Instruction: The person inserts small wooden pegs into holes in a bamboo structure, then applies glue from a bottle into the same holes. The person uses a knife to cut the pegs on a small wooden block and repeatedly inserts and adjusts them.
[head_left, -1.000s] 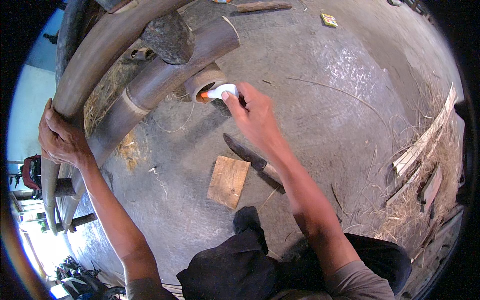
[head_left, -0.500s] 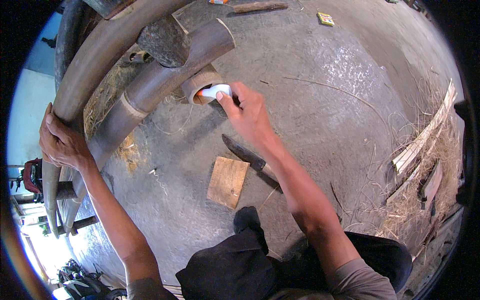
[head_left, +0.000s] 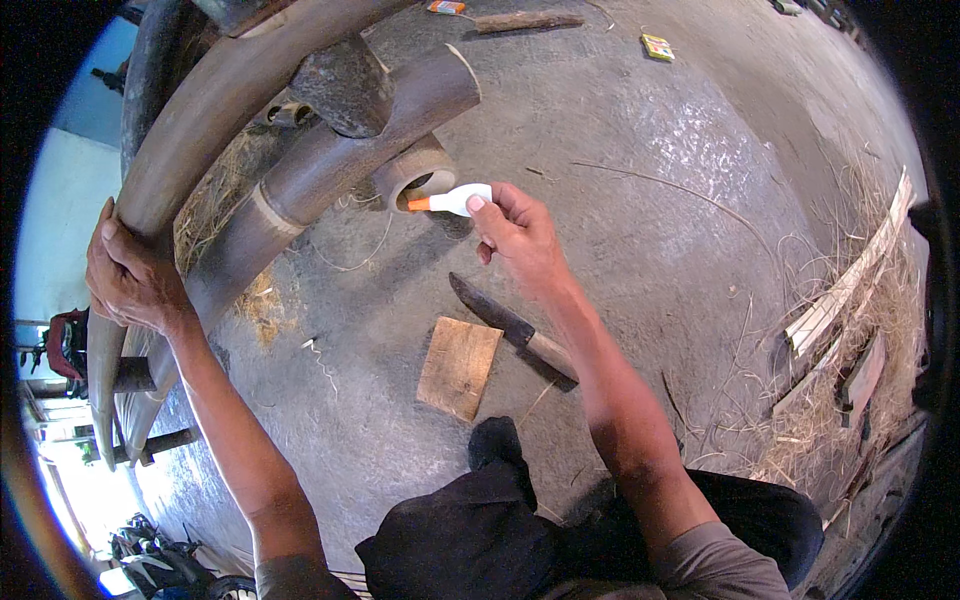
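Observation:
My right hand (head_left: 522, 232) pinches a small white glue bottle (head_left: 462, 199) with an orange nozzle. The nozzle tip points left, at the lower rim of an open bamboo stub (head_left: 418, 172); whether it touches the rim I cannot tell. This stub juts from a thick brown bamboo pole (head_left: 330, 160), part of a bamboo frame. My left hand (head_left: 135, 272) is wrapped round another thick, curved bamboo pole (head_left: 205, 130) at the left, its fingertips partly hidden behind it.
A machete (head_left: 508, 322) with a wooden handle lies on the concrete floor beside a square wooden board (head_left: 459, 368). Bamboo strips (head_left: 850, 265) and shavings are heaped at the right. At the far side lie a stick (head_left: 530, 21) and a small yellow packet (head_left: 657, 47).
My right hand has drawn the glue bottle back to the right and slightly down, so its nozzle sits farther out of the stub. My left hand keeps its grip.

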